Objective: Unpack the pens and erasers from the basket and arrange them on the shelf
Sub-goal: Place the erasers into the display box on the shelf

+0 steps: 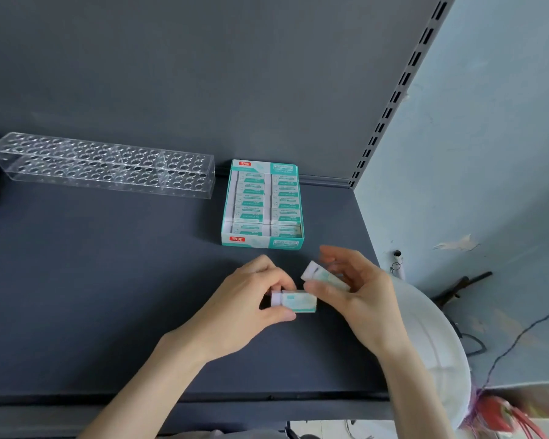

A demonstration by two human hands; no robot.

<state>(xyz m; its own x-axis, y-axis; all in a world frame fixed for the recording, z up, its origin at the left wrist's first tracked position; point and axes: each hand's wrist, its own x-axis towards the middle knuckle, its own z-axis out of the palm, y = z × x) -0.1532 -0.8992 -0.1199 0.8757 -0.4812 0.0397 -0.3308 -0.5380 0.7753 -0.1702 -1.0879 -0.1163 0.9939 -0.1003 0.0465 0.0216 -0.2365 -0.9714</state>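
Left hand [251, 299] pinches left eraser [298, 301] between thumb and fingers. Right hand [355, 296] curls round right eraser [318, 274]. Both are held over the shelf [108, 296], with the box [262, 204] just beyond the fingertips.

Risk: the erasers nearly touch, and a knock could slip one from its light pinch.

Left eraser: long axis crosswise, white end inside the pinch. Right eraser: tilted, white end pointing out of the palm, up-left.

Dark grey shelf [108, 296] carried a clear acrylic pen rack [102, 164] at left rear; an open eraser box [262, 204] stood just beside it.
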